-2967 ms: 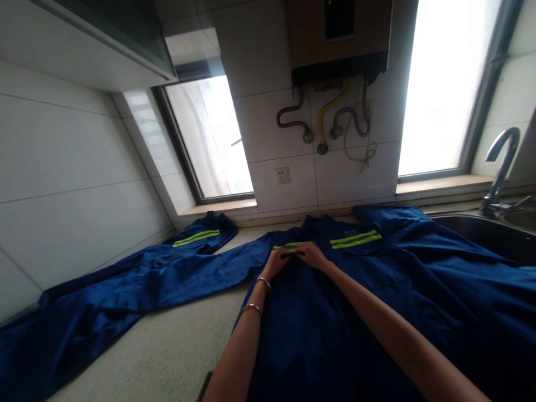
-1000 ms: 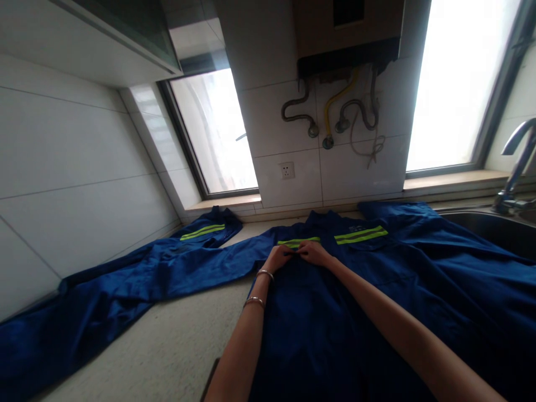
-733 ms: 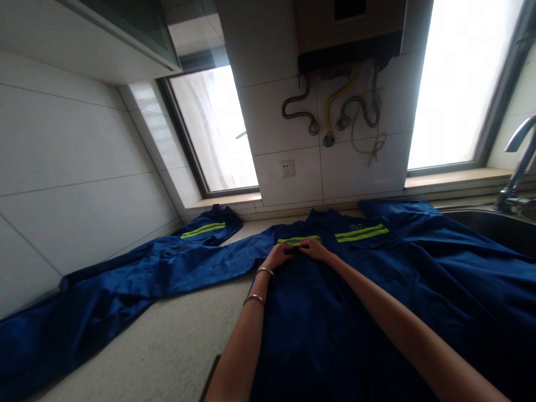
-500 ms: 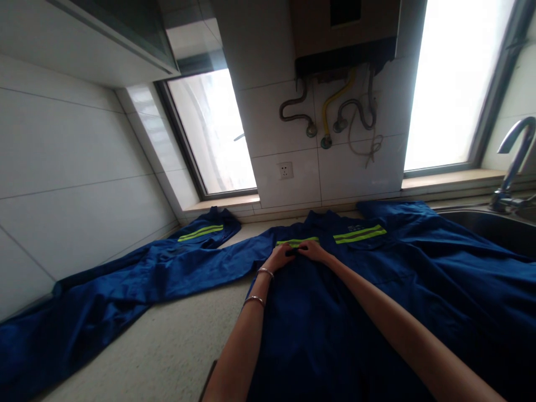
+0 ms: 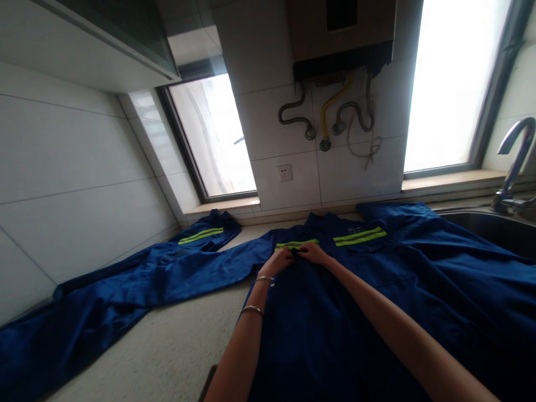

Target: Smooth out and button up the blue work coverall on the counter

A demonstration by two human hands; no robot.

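A dark blue work jacket (image 5: pixel 402 279) with yellow-green reflective strips lies spread on the counter in front of me. Both hands meet at the chest pocket under its left strip (image 5: pixel 288 244). My left hand (image 5: pixel 280 260), with two bracelets on its wrist and forearm, pinches the pocket cloth. Close beside it, my right hand (image 5: pixel 314 254) has its fingers closed on the same patch of cloth. Fingertips hide the exact spot they grip. Another strip (image 5: pixel 360 236) crosses the jacket's right chest, above a pocket flap.
Another blue garment (image 5: pixel 113 285) with a reflective strip stretches along the left wall. The pale counter (image 5: pixel 167 340) shows between the garments. At right, a sink (image 5: pixel 481 220) has a curved tap (image 5: pixel 517 151). A water heater (image 5: pixel 343 33) with hoses hangs above, and a cabinet (image 5: pixel 100 44) overhangs upper left.
My hands stay at the pocket and have shifted slightly, the left one a little lower and toward me. The garments lie as before; the view has tilted a little.
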